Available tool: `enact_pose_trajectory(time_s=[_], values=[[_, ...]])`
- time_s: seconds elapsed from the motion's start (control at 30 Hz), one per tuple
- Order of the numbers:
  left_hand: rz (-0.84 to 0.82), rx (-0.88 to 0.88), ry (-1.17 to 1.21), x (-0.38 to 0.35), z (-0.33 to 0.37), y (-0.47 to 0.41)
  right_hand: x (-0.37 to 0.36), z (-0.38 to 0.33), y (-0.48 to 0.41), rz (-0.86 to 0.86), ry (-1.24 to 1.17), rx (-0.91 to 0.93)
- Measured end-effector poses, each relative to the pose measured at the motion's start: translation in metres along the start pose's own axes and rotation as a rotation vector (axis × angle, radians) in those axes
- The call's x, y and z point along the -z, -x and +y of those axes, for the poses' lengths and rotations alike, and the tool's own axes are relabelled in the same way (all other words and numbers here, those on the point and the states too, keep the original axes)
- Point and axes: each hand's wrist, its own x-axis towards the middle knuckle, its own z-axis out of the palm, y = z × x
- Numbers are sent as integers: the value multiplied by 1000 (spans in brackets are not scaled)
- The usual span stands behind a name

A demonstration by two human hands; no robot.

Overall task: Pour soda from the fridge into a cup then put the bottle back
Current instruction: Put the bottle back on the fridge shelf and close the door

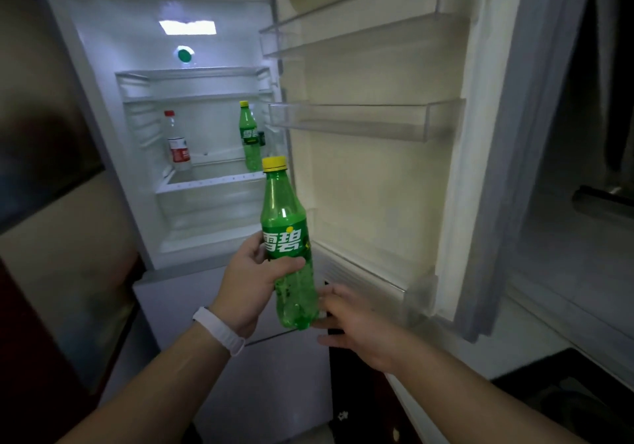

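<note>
Left grip (252, 280) clasps the soda bottle (286, 237) near-upright, cap up; right grip (353, 323) open.

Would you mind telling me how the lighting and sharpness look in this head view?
Head view: the fridge lamp blows out white and lights the fridge interior; the surroundings fall dark, the left edge blurs, the wide lens bows the door.
</note>
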Motion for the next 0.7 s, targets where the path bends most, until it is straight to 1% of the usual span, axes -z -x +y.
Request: enact_pose_trajectory(time_s=[0.13, 0.23, 0.47, 0.7], values=[[27, 17, -9, 33, -9, -27, -25, -3, -39, -48, -76, -22], [54, 22, -9, 62, -14, -52, -47, -10, -75, -76, -75, -43], [104, -3, -24, 128, -18, -122, -102, -36, -163, -77, -106, -47], [76, -35, -18, 182, -4, -184, -141, -72, -230, -69, -111, -31]])
